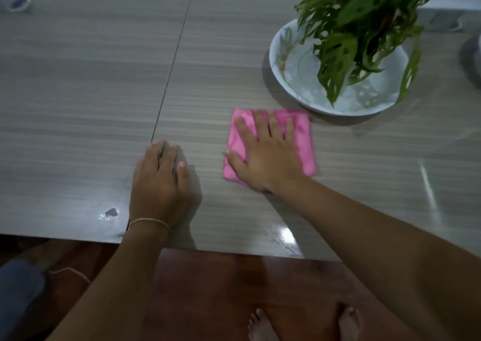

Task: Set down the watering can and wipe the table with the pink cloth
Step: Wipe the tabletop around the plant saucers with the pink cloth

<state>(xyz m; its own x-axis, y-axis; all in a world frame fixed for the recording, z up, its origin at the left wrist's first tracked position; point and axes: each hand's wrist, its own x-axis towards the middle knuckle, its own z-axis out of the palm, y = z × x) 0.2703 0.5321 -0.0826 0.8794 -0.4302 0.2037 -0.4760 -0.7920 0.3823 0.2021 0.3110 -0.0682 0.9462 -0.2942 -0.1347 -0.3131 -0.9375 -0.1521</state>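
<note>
A folded pink cloth (303, 143) lies flat on the grey wood-grain table (91, 93), just in front of the plant's dish. My right hand (263, 153) presses down on the cloth with fingers spread, covering most of its left half. My left hand (161, 182) rests palm down on the bare table to the left of the cloth, near the front edge, with its fingers together and nothing in it. A thin string band circles my left wrist. No watering can is in view.
A leafy green plant (364, 28) stands in a white dish (281, 62) at the back right. A seam (174, 62) runs across the tabletop. White objects sit at the far right edge. Below the table's front edge are the reddish floor (234, 288) and bare feet.
</note>
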